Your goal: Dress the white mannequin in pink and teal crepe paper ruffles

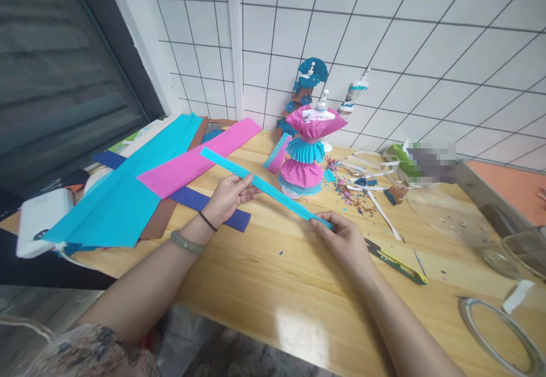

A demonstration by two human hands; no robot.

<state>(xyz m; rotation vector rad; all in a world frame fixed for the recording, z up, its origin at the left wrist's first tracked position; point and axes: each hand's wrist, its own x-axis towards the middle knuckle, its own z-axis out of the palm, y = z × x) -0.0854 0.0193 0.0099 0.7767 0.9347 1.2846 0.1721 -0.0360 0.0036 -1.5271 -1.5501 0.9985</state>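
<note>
A long narrow strip of turquoise crepe paper (273,190) stretches slantwise over the wooden table (273,286). My left hand (228,195) pinches it near its middle, fingers closed. My right hand (345,239) pinches its lower right end. My left wrist wears a green bangle and a black band. Behind the strip stands a doll-like paper figure (305,149) in pink and turquoise ruffles.
Sheets of turquoise (128,192), pink (194,161), dark blue and brown crepe paper lie at the left. Small scissors (394,260) lie right of my right hand. Paper scraps and white strips (362,186), clear plastic domes (452,215) and a white device (40,218) are around.
</note>
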